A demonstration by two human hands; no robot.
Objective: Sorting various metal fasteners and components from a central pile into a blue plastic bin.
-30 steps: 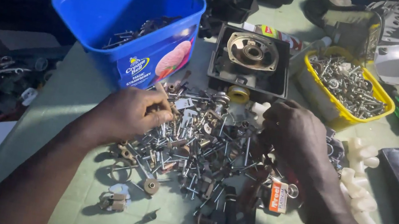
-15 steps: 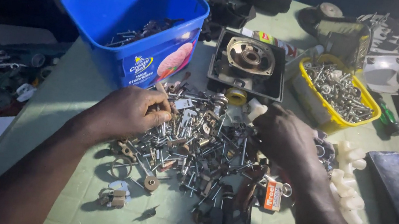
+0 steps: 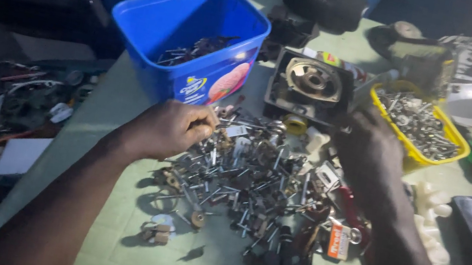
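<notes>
The pale green tabletop (image 3: 120, 241) is dimly lit. Left hand (image 3: 168, 130), fingers curled, pinches small parts at the bolt pile (image 3: 253, 181), mid-table. Right hand (image 3: 371, 156) finger state: cannot tell. Risk: a sweeping forearm may scatter loose bolts toward the near edge.

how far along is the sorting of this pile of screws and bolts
Done: some hardware lies in the blue tub and the yellow tray. In hand: left hand pinches at the pile; right hand hovers by the tray. Left: most of the pile is on the table.

The right hand (image 3: 368, 151) is blurred, its fingertips hidden against the black housing (image 3: 310, 87); its grip cannot be told.
</notes>
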